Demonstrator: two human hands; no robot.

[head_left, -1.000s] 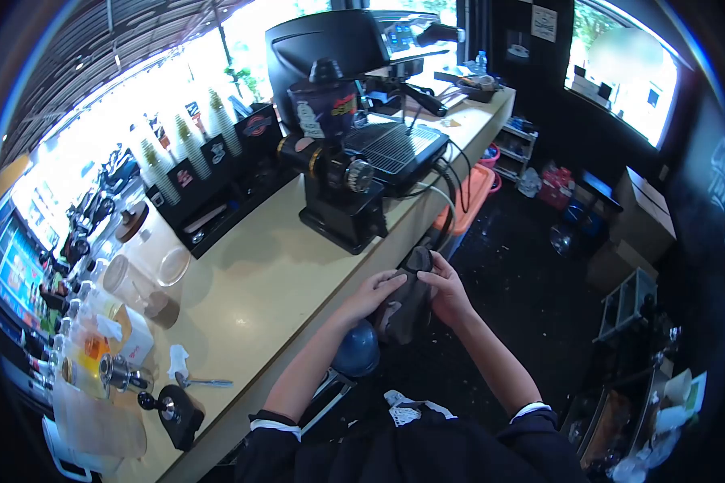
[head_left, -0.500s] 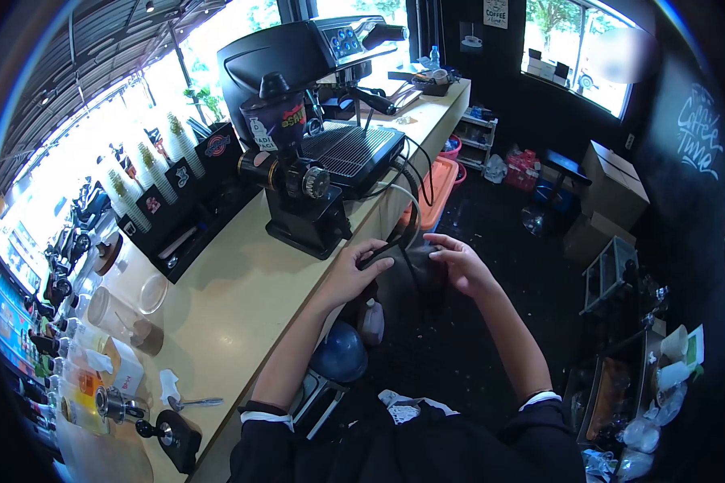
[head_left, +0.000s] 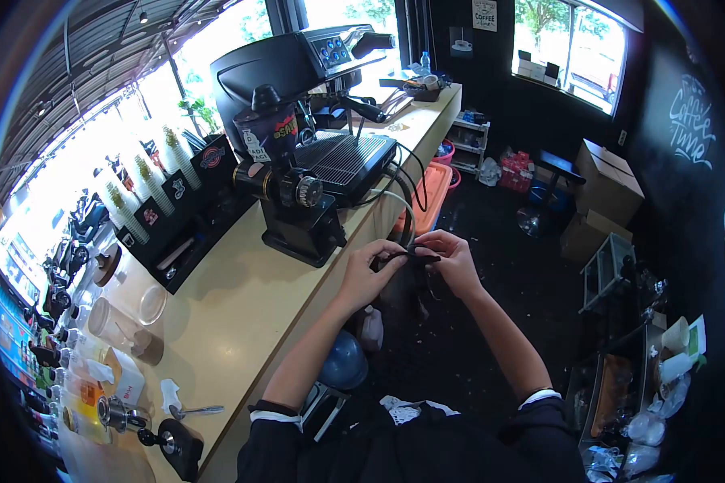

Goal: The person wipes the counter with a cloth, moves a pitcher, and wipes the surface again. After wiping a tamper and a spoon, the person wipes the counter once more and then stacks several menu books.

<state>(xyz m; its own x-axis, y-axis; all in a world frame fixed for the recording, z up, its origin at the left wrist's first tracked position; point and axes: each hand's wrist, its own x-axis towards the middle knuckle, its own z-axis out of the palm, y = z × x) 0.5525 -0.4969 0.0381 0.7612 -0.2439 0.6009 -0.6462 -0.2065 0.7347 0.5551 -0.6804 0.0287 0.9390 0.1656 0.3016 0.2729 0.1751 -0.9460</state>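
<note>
In front of my body, beyond the counter edge, both hands meet around a thin black strap-like thing (head_left: 419, 253). It looks soft, but its exact kind is hard to make out. My left hand (head_left: 366, 272) pinches its left end between thumb and fingers. At its right end, the fingers of my right hand (head_left: 457, 267) are closed on it, with the fingertips of both hands close together. A dark thin piece hangs below the fingers and blends into the floor. The nearest thing on the counter is a black coffee grinder (head_left: 302, 221), to the left of my hands.
An espresso machine (head_left: 278, 72) stands behind the grinder on the counter (head_left: 225, 322). A portafilter (head_left: 121, 414), a tamper (head_left: 177, 443) and a spoon (head_left: 197, 410) lie at the near left. Below are a blue round object (head_left: 342, 361) and an orange bin (head_left: 427, 197). Cardboard boxes (head_left: 608, 181) stand right.
The wide dark sheet between my hands has become a narrow bunched strip. My hands have drawn closer together, and the view has shifted slightly.
</note>
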